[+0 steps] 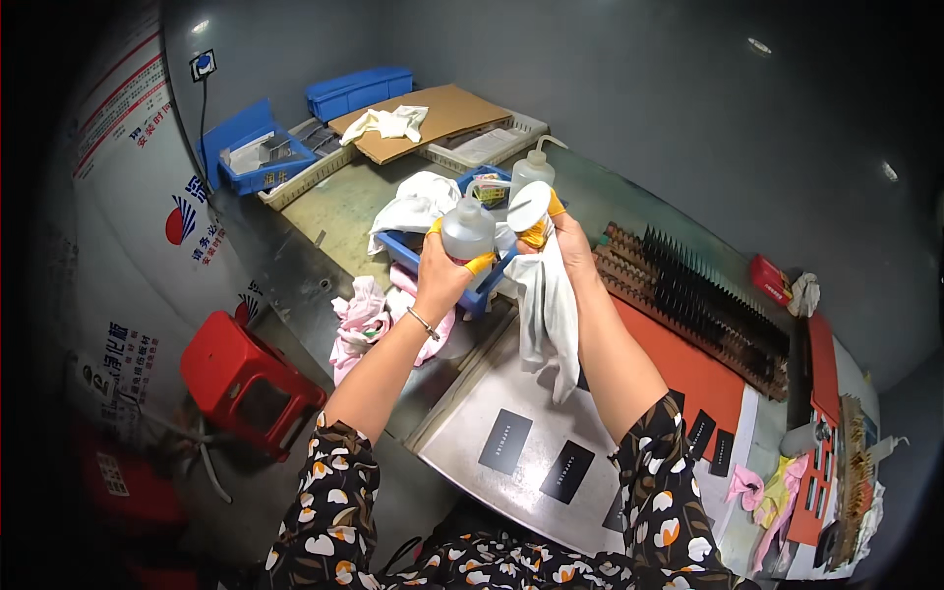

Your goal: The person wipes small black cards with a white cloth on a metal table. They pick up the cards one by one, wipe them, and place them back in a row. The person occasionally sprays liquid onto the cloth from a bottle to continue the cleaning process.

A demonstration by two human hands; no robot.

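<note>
A clear squeeze bottle with a bent spout stands in the grip of my left hand, held over a blue bin. My right hand is closed on a white cloth, whose loose end hangs down over the table. At the top of that grip shows a round, flat white face; whether it is stretched cloth or a separate thing, I cannot tell. Yellow finger covers are on fingers of both hands. Just behind the right hand is a second squeeze bottle.
Several black cards lie on the pale table. Racks of upright black cards stand to the right on an orange sheet. Pink cloths lie left of the bin. A red stool stands at the left; cardboard lies behind.
</note>
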